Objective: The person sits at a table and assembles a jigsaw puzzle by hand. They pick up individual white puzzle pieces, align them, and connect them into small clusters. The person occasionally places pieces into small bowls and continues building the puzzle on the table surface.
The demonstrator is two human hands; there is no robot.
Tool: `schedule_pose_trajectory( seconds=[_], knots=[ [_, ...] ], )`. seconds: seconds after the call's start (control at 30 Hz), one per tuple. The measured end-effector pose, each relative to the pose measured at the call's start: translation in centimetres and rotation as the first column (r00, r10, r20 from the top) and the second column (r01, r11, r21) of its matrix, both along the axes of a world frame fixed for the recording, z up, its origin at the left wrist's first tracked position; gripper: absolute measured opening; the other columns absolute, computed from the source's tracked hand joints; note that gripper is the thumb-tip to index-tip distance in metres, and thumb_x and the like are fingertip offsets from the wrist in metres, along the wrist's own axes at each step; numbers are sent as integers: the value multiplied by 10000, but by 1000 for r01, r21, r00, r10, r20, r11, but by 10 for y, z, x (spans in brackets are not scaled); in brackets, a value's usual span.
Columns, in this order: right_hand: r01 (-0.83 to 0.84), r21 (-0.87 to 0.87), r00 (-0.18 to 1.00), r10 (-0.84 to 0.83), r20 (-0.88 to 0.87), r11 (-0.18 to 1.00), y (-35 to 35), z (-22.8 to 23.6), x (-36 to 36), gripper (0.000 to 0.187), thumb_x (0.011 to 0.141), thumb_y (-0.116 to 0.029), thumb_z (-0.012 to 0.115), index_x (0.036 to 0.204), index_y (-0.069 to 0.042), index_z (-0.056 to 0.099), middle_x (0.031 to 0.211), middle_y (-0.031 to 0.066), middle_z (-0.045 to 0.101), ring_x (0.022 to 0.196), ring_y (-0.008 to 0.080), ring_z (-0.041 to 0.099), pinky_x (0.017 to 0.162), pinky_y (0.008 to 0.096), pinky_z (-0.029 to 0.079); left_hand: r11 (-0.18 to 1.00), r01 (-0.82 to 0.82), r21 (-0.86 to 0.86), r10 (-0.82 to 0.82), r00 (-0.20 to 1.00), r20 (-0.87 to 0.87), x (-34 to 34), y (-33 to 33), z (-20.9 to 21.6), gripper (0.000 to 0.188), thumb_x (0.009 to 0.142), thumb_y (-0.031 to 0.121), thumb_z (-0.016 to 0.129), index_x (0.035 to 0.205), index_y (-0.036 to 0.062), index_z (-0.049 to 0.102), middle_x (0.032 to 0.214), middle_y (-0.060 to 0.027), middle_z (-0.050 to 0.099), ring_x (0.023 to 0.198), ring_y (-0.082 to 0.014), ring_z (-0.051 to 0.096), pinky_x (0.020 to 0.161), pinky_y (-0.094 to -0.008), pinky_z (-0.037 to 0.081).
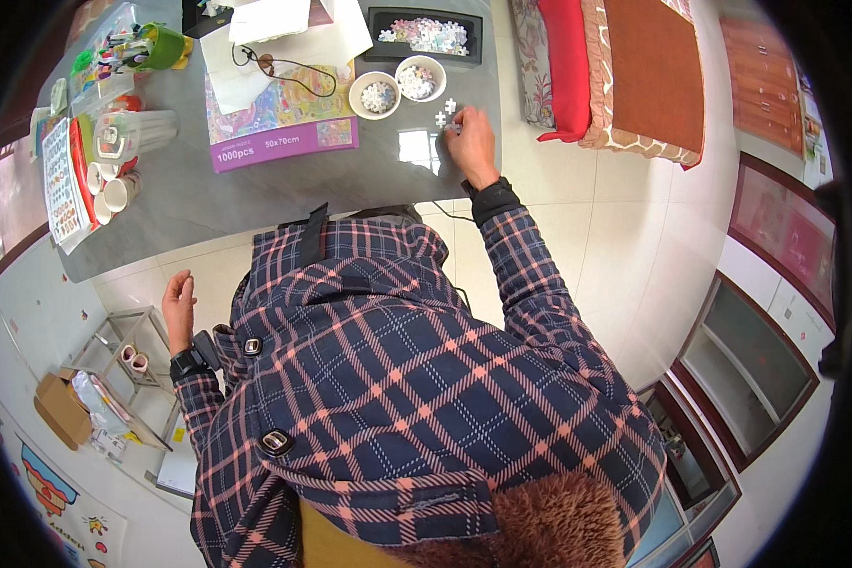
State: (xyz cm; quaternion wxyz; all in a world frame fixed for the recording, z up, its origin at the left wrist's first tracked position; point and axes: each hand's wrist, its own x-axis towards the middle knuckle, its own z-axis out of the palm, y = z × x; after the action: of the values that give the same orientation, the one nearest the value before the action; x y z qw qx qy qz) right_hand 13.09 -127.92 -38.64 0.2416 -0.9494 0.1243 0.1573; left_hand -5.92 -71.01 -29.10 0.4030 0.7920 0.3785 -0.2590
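Note:
My right hand [471, 142] rests at the right side of the grey table, fingertips pinched at a small white jigsaw puzzle piece [453, 127] that they partly cover. Two loose pale puzzle pieces [450, 106] lie just beyond the fingers. Left of them stand two white paper cups [354, 102] full of puzzle pieces. Behind the cups, a black tray [374, 47] holds many pink and white pieces. My left hand [178, 308] hangs off the table at my left side, fingers loosely curled together with nothing visible in them.
A purple puzzle box [284, 145] lies on the grey table [284, 201], with papers and a corded pair of glasses [266, 64] on it. At the left are a green pen holder [164, 45], a clear plastic container [151, 131] and paper cups [118, 194]. A cushioned bench [639, 76] stands to the right.

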Motion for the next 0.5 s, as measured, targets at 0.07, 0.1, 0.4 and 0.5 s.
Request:
schedule_pose_trajectory(
  seconds=[0.07,0.1,0.4,0.5],
  knots=[
    [-12,6,1000,12,7,1000,-1,-3,1,246,729,-59,666,945,-39,550,950,165,565,889,371,586,766,442,486,999,-43,25,43,999,-14,-11,8,3,295,924,257,603,1168,94,629,1054,9,644,876,-82,575,670,-232,476],
    [-13,15,1000,13,13,1000,-1,-4,0,247,731,-58,662,949,-39,549,943,163,568,888,371,585,765,441,485,997,-75,18,75,997,-18,-16,11,4,301,926,259,598,1176,93,624,1055,8,641,882,-83,575,662,-228,474],
    [-18,125,998,11,59,992,-6,-7,-2,185,736,-38,615,913,-61,563,913,155,579,828,364,586,713,434,482,983,-181,-13,174,961,-215,-64,32,-5,335,917,253,609,1197,70,597,993,-5,638,858,-101,586,638,-238,496],
    [20,157,999,-25,30,987,-3,-4,1,161,743,-29,611,894,-50,557,851,158,609,795,362,600,700,421,487,978,-204,-40,193,962,-194,-83,34,-8,326,919,246,608,1193,68,597,976,-12,641,814,-97,592,608,-228,491]
  ],
)
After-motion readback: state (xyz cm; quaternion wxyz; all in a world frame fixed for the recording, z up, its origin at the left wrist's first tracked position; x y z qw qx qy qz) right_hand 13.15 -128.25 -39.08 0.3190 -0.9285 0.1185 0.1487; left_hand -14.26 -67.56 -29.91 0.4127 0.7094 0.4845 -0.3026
